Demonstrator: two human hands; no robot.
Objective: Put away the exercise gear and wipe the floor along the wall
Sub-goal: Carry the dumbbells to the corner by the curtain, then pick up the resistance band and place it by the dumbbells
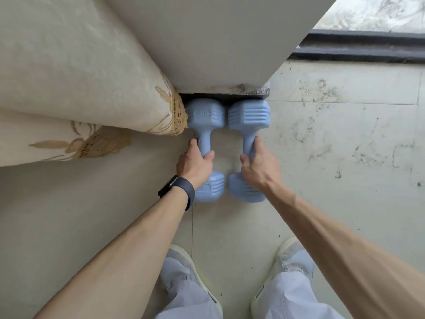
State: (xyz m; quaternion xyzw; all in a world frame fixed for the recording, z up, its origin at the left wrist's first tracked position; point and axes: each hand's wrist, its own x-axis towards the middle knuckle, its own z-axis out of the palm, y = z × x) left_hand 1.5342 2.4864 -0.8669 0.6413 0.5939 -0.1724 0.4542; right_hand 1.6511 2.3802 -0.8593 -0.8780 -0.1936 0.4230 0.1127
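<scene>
Two light-blue dumbbells lie side by side on the tiled floor, their far ends against the base of a wall pier (220,54). My left hand (195,163) grips the handle of the left dumbbell (205,113); a dark watch band is on that wrist. My right hand (258,165) curls round the handle of the right dumbbell (249,115). Both near heads show below my hands.
A cream curtain (80,84) with gold embroidery hangs to the floor at the left, its hem touching the left dumbbell. The pale floor (345,139) to the right is marked with dark scuffs. A dark window track (363,47) runs at the upper right. My shoes stand below.
</scene>
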